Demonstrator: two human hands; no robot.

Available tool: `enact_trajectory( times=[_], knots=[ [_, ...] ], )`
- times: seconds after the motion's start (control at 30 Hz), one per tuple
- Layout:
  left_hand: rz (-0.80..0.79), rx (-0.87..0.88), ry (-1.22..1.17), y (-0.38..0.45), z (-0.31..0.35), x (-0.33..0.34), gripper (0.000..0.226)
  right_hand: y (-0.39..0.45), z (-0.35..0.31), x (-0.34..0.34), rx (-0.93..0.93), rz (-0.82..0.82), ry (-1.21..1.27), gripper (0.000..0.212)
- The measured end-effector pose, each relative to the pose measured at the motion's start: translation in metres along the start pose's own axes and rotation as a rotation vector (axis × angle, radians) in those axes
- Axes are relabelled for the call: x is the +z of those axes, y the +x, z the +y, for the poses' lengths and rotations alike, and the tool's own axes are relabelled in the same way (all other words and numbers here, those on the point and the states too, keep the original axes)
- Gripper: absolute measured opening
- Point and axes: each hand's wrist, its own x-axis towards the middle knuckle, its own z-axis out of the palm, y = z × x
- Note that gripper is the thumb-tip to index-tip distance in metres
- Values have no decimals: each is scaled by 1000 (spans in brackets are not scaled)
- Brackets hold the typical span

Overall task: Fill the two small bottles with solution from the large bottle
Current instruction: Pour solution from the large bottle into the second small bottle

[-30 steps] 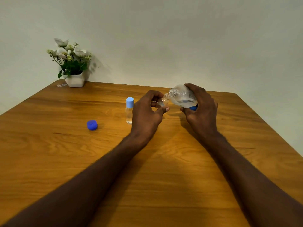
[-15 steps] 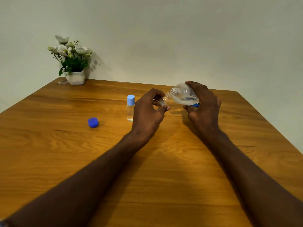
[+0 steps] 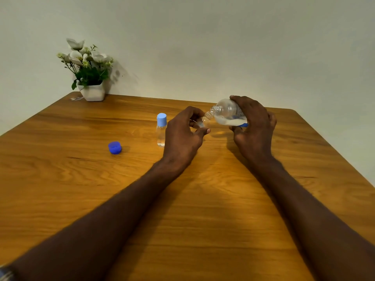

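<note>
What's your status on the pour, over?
Right hand tilts large bottle onto small bottle in left hand. Capped small bottle beside. Nothing obstructing.

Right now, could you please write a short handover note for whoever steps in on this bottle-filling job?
Right hand: holds the large bottle, tipped, uncapped mouth toward the left hand.
Left hand: curled around a small open bottle at that mouth; mostly hidden, fill level unclear.
Second small bottle: upright on the table, light blue cap on; whether it is filled is unclear.
Dark blue cap: loose on the table, left.
Left: finish this pour, cap everything, check the capped bottle.
</note>
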Motion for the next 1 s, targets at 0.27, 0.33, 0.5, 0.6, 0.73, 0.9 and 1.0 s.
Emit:
enact_trajectory(
  times=[0.27,0.33,0.5,0.6,0.73,0.9,1.0],
  knots=[
    [-2,17,0,-1,0,-1,35,1,-2,-2,-26,14,-33,85],
    [-3,17,4,-1,0,-1,35,1,-1,-2,-30,17,-40,85],
    [-6,13,6,-1,0,-1,36,1,0,-1,-30,25,-52,86],
    [-9,8,10,-1,0,-2,35,1,-1,0,-40,34,-59,86],
    [-4,13,15,0,1,-2,35,2,-2,-2,-46,40,-69,86],
    [-6,11,19,1,1,-2,36,1,-4,-3,-42,37,-70,86],
    [-3,16,18,1,0,-1,35,2,-4,-4,-42,36,-73,86]
  ],
)
